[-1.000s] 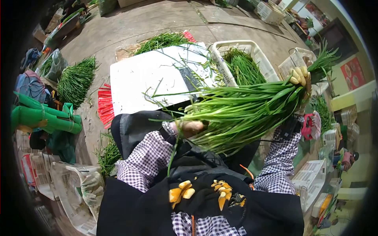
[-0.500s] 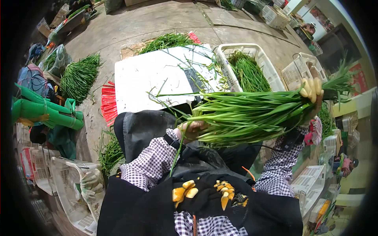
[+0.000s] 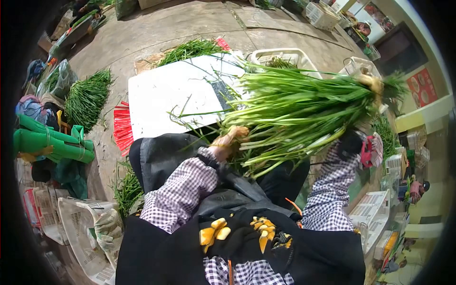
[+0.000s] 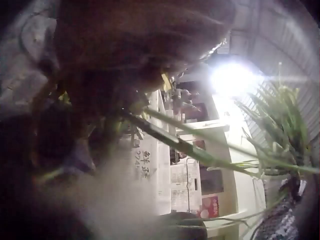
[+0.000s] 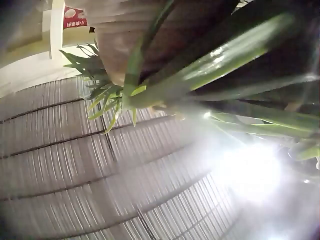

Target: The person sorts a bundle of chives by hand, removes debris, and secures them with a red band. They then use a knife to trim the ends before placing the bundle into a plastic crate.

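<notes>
A thick bunch of long, flat-leaved greens (image 3: pixel 304 97) with pale stem ends stretches across the head view, over the person's lap and the white board. My right hand (image 3: pixel 371 86) grips it near the leaf tips, which stick out beyond the fist. At the stem end, my left hand (image 3: pixel 228 141) has its fingers curled around a few stalks. In the left wrist view a thin green stalk (image 4: pixel 195 151) runs out from the dark underside of that hand. Broad leaves (image 5: pixel 220 65) fan out from the right hand in the right wrist view.
Loose trimmings lie on the white board (image 3: pixel 161 97); red strips (image 3: pixel 123 128) stick out beside it. A white crate (image 3: pixel 308 59) stands behind the bunch. More greens (image 3: pixel 88 97) lie on the floor at left, near green rolls (image 3: pixel 54 142). Another crate (image 3: pixel 78 228) is at lower left.
The bunch first moved right with my right hand, then swung up and back left, its stems spreading wider. My left hand has risen slightly; the stalk hanging below it no longer shows.
</notes>
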The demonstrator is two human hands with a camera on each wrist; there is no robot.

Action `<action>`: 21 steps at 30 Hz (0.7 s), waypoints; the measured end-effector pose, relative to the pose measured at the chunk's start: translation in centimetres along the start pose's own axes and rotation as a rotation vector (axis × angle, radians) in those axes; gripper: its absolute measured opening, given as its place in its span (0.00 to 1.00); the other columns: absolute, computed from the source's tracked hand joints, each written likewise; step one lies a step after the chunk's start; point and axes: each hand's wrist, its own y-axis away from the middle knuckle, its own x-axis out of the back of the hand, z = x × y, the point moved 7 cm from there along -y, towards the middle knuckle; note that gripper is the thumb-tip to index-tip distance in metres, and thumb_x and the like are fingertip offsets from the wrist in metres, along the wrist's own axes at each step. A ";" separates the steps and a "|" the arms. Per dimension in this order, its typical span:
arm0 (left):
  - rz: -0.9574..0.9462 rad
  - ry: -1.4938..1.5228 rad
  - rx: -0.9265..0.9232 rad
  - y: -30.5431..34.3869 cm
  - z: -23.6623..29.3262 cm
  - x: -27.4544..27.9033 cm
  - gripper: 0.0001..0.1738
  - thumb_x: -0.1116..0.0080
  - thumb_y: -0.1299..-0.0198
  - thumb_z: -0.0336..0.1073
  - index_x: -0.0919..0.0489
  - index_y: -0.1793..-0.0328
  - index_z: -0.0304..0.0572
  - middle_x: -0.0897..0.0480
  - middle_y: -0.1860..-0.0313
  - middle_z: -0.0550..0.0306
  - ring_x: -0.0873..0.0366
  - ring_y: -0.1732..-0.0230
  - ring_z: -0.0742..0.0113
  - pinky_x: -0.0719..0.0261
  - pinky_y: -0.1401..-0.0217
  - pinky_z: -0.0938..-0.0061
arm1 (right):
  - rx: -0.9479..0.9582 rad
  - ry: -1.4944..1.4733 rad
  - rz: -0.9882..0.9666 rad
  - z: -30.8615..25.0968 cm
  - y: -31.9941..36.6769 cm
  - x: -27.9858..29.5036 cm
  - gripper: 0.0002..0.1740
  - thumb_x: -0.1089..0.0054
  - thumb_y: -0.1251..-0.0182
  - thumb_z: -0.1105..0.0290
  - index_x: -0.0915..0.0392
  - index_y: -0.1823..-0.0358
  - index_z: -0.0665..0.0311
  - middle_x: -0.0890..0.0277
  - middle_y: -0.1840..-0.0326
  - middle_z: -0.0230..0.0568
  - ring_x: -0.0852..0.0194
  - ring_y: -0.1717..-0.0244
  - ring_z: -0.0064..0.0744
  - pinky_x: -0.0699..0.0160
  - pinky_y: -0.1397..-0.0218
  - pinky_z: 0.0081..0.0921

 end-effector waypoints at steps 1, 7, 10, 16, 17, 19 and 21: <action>-0.001 -0.001 -0.002 -0.3 0.3 -0.7 0.20 0.47 0.32 0.40 0.28 0.35 0.47 0.23 0.40 0.55 0.24 0.41 0.61 0.28 0.35 0.63 | -0.461 -0.763 -0.204 4.8 -0.2 0.4 0.11 0.45 0.27 0.65 0.30 0.68 0.60 0.30 0.68 0.31 0.31 0.62 0.25 0.29 0.50 0.26; 0.138 0.913 0.127 0.2 7.5 -2.8 0.25 0.45 0.35 0.41 0.28 0.35 0.37 0.24 0.37 0.42 0.27 0.36 0.46 0.26 0.37 0.42 | -0.463 -0.421 0.188 10.4 0.5 9.6 0.09 0.40 0.29 0.64 0.24 0.60 0.62 0.33 0.72 0.28 0.33 0.65 0.26 0.26 0.56 0.25; -0.141 0.955 0.027 0.0 7.6 -3.0 0.27 0.46 0.40 0.32 0.30 0.33 0.28 0.25 0.35 0.40 0.29 0.34 0.46 0.33 0.29 0.51 | -0.436 -0.450 0.178 10.5 0.5 11.0 0.09 0.40 0.29 0.63 0.24 0.61 0.62 0.32 0.71 0.29 0.33 0.65 0.26 0.26 0.57 0.25; -0.300 1.027 0.044 0.0 5.3 -1.9 0.31 0.46 0.41 0.33 0.32 0.31 0.27 0.27 0.33 0.41 0.29 0.33 0.48 0.36 0.27 0.53 | -0.495 -0.517 0.133 10.7 0.5 10.6 0.10 0.40 0.29 0.64 0.23 0.61 0.65 0.30 0.68 0.32 0.32 0.64 0.26 0.26 0.57 0.24; -0.317 1.032 0.020 -0.2 6.0 -2.1 0.31 0.44 0.40 0.34 0.31 0.31 0.27 0.27 0.33 0.42 0.29 0.33 0.49 0.37 0.27 0.53 | -0.510 -0.560 0.141 10.8 0.5 10.6 0.10 0.41 0.29 0.65 0.22 0.61 0.65 0.30 0.68 0.33 0.32 0.64 0.27 0.25 0.56 0.25; -0.333 1.034 -0.004 -0.4 6.5 -2.2 0.31 0.43 0.39 0.36 0.31 0.31 0.28 0.27 0.32 0.42 0.29 0.33 0.50 0.37 0.27 0.54 | -0.493 -0.578 0.133 10.6 0.5 10.2 0.11 0.41 0.28 0.64 0.22 0.60 0.66 0.29 0.68 0.33 0.31 0.64 0.28 0.25 0.55 0.25; -0.304 0.949 0.005 -0.5 6.7 -2.3 0.32 0.41 0.37 0.41 0.31 0.31 0.30 0.26 0.33 0.45 0.29 0.33 0.53 0.37 0.27 0.55 | -0.503 -0.528 0.135 10.1 0.8 9.4 0.11 0.41 0.29 0.64 0.22 0.59 0.66 0.29 0.69 0.33 0.31 0.64 0.28 0.25 0.55 0.26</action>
